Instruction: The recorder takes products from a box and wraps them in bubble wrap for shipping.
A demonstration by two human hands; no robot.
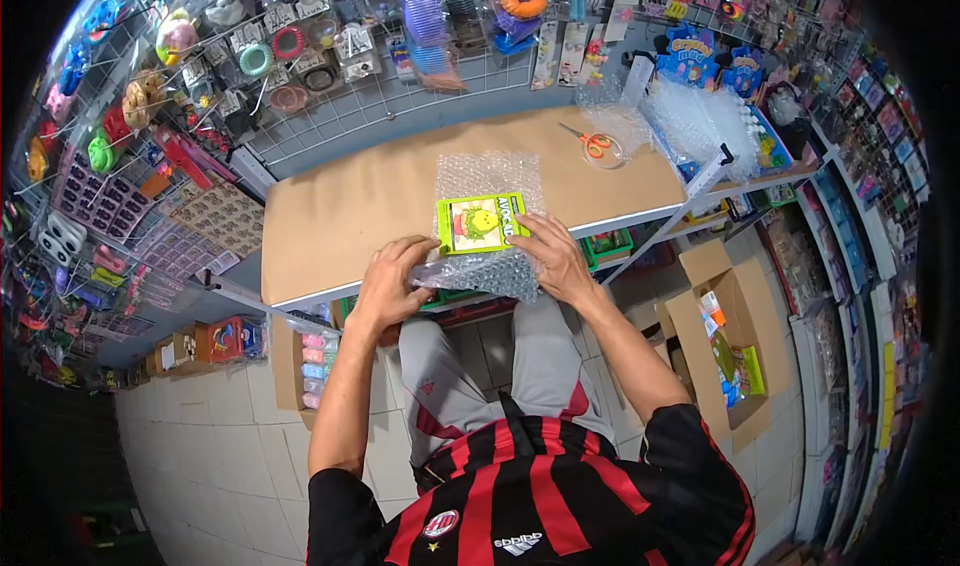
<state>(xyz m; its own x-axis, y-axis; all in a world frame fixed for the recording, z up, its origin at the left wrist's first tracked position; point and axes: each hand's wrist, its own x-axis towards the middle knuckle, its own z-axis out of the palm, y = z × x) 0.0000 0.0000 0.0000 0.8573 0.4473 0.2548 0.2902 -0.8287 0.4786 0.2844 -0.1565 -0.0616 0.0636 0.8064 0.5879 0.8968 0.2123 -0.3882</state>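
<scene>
A green boxed toy (481, 224) is laid on a bubble wrap sheet (487, 181) at the near edge of the bench (350, 201). It is judged light and stiff, best taken by its edges. The left hand (390, 284) is pinched on the wrap's near edge; the right hand (556, 256) is pressed flat, fingers spread, on the box's right side

Your tan surface (360, 206): bubble wrap sheet (490, 178) at near edge, green toy box (480, 224) lying on it; orange-handled scissors (594, 143) farther right, beside heaped bubble wrap (700, 121).
</scene>
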